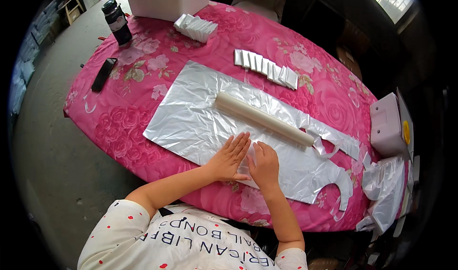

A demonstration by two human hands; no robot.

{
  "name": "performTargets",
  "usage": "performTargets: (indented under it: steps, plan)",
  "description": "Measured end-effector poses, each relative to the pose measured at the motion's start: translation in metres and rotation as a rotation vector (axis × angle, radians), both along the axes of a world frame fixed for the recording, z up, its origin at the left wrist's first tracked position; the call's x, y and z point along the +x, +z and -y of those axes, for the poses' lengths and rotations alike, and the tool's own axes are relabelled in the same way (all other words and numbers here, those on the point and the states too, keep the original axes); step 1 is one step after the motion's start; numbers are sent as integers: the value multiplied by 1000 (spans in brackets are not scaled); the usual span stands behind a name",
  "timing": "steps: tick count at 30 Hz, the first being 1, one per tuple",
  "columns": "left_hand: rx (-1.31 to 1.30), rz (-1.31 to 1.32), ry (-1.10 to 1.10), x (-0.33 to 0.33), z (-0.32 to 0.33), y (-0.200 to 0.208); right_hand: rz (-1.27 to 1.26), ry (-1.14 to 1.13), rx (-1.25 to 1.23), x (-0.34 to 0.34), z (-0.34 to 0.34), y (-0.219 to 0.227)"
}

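Observation:
A stack of thin, silvery-white plastic bags [181,112] with looped handles lies flat on the table, its surface creased. My left hand [228,159] rests flat near the bags' close edge, fingers stretched out and angled away from me. Just right of it, my right hand [265,165] is closed, with fingers curled and thumb pressed on a small folded piece of clear plastic bag [244,169]. Part of that piece is hidden by both hands. Beyond them, a cream-coloured tube [265,119] lies diagonally across the stack.
Pink floral cloth [129,131] covers the table. Folded white packets stand in a row [265,68] and in a pile [195,27] by a white foam box [167,0]. A black bottle [117,22] and phone [104,74] sit left; loose plastic [384,189] and a pale box [385,126] right.

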State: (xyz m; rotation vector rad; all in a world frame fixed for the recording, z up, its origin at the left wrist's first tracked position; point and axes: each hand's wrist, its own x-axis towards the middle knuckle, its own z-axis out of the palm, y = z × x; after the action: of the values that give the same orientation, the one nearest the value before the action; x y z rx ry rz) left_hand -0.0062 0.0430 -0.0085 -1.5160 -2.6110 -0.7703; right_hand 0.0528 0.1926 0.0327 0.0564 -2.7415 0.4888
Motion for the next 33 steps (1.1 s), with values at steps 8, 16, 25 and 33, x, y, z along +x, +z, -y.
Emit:
performTargets:
  steps: [8,16,25,33]
  plan:
    - [251,1122,200,61,117,36,165,132,-76,-14,45,-40]
    - [474,1814,891,145,212,-7,319,332,-348,34,166,-45]
    - [380,1140,924,138,209,0,314,699,-336,38,207,-34]
    - [228,562,300,14,147,94,-74,678,-491,-41,74,9]
